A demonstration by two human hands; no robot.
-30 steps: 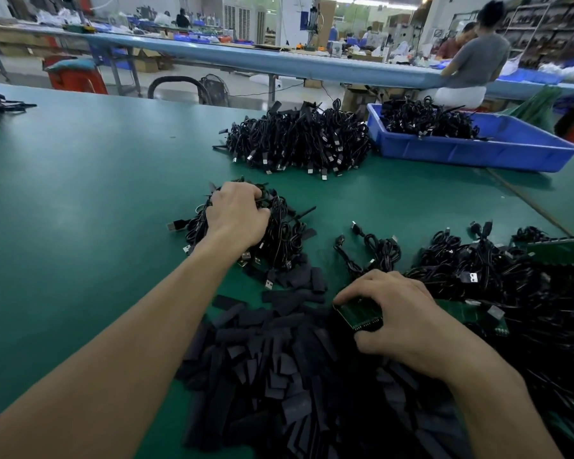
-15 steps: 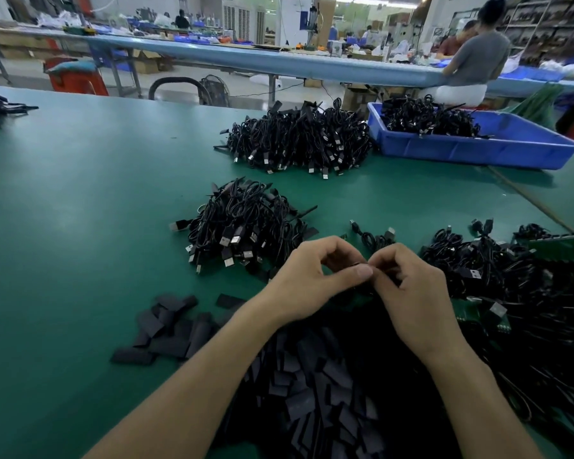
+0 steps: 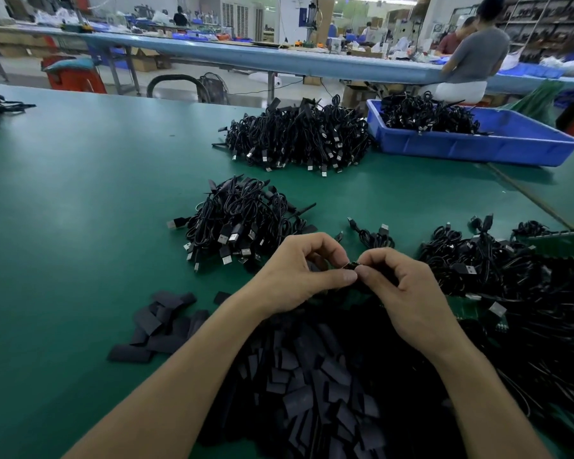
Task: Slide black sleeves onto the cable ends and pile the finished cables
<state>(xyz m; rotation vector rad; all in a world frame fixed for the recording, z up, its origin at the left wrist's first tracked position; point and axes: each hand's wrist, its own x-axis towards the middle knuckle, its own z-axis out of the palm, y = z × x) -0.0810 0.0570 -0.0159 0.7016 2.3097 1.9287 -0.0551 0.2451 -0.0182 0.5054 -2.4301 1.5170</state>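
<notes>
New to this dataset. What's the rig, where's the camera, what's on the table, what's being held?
No machine here: a person works with two bare hands. The one picture comes from a wide-angle camera worn on the head, looking forward and down, so the forearms enter from below. The left hand and right hand meet at the fingertips and both pinch a small dark piece; it is too small to tell sleeve from cable end. Under the hands, on the green table, lies a heap of black sleeves. A pile of coiled black cables sits just beyond the left hand, a larger pile farther back, more cables at right, and a blue bin holds others.
</notes>
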